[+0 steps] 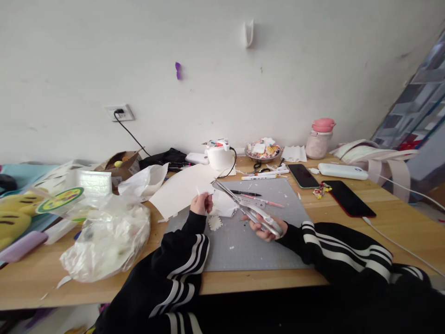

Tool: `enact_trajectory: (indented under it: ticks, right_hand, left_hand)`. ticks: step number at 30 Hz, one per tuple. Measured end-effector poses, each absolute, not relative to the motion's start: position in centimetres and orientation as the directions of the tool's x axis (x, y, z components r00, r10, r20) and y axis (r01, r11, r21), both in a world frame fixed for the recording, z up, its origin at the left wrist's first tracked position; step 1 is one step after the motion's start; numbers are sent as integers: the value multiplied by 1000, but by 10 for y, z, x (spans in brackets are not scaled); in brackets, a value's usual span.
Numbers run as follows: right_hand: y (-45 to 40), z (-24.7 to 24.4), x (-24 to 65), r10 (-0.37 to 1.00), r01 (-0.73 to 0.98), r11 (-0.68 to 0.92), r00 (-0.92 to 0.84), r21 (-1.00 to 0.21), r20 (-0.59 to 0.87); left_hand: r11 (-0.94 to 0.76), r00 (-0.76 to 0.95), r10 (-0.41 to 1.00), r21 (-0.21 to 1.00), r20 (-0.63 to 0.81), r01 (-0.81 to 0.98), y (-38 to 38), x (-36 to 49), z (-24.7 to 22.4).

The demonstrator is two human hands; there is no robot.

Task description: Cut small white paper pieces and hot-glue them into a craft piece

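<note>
Scissors are lying in the right hand above the gray cutting mat, its fingers clamping around the handles and partly hiding them. The left hand's fingers are curling together near the blades; whether they are pinching the thin white strip there, I cannot tell. One scalloped paper piece is lying on the mat, just beside the left hand. Two pens, one black and one pink, are resting beyond the scissors. One large paper sheet is spreading behind the left hand. Two phones are lying right of the mat on the tabletop. One bowl is holding scraps too jumbled to count. At left, one plastic bag is blurring its contents.
</note>
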State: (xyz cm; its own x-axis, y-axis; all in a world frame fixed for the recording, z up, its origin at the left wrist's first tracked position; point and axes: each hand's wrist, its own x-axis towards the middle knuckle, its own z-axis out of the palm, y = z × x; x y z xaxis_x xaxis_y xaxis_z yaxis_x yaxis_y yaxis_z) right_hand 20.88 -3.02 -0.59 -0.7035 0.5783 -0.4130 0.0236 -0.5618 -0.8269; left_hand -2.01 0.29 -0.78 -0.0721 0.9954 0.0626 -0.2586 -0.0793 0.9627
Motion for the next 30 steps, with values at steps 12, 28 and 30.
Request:
enact_trajectory:
  ticks: [12,28,30]
  right_hand:
    - [-23,-16,228,985,720,172,-128,-672,115]
    - [-36,-10,198,958,237,200,-250,-951,139]
    - [-37,-10,195,950,253,186,-294,-950,108]
  left_hand:
    - [-227,271,925,959,267,-172,-1,-14,-12]
    - [-448,495,802,886,336,124,-26,5,-3]
    - [-492,550,755,862,356,117,-30,10,-4]
